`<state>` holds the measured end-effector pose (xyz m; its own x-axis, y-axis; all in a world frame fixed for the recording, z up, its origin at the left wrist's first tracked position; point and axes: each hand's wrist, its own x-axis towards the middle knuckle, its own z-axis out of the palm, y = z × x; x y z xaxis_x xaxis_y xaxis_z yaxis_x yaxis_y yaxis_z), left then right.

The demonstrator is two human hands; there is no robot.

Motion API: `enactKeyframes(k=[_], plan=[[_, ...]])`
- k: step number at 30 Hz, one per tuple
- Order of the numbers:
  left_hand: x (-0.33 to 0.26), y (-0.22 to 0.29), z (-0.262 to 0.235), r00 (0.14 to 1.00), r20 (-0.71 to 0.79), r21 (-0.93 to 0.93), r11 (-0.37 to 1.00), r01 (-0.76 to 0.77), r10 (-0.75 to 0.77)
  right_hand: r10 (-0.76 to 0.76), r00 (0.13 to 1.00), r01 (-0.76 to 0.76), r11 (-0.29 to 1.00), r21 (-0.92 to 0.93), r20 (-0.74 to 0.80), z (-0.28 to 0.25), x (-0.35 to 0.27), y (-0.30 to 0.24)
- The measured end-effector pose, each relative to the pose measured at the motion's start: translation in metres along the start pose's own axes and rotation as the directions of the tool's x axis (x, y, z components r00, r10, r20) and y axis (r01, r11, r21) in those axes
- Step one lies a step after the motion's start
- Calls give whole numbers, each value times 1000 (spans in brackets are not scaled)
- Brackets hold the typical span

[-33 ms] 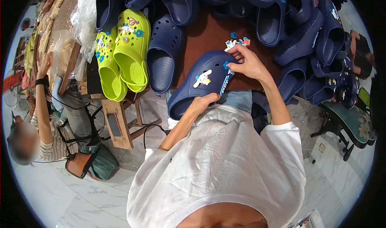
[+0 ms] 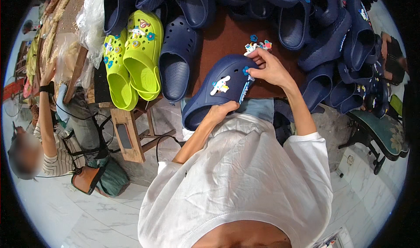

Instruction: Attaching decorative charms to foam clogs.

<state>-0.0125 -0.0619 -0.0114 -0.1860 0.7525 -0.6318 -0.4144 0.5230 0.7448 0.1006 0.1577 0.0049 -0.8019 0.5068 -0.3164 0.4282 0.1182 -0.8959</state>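
I hold a navy blue clog (image 2: 218,92) over the near edge of a brown table (image 2: 227,38). My left hand (image 2: 221,111) grips its heel end. My right hand (image 2: 272,68) pinches a small blue flower charm (image 2: 246,70) against the clog's toe part. A white cartoon charm (image 2: 220,86) sits on the clog's upper. Several loose charms (image 2: 259,44) lie on the table just beyond my right fingers.
A lime green pair of clogs (image 2: 140,59) with charms and a single navy clog (image 2: 175,64) lie to the left. Many navy clogs (image 2: 332,42) are piled at the back and right. Another person (image 2: 52,134) sits at the left. A green chair (image 2: 385,134) stands on the right.
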Motion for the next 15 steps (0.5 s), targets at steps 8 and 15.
enactKeyframes(k=[8,15], plan=[[4,-16,-4,999,0,-379,924,42,-45,-58,996,72,975,208,-73,22,-7,17],[-2,-23,-10,1000,2,-498,867,16,-18,-166,940,141,985,-103,-299,49,-20,14]])
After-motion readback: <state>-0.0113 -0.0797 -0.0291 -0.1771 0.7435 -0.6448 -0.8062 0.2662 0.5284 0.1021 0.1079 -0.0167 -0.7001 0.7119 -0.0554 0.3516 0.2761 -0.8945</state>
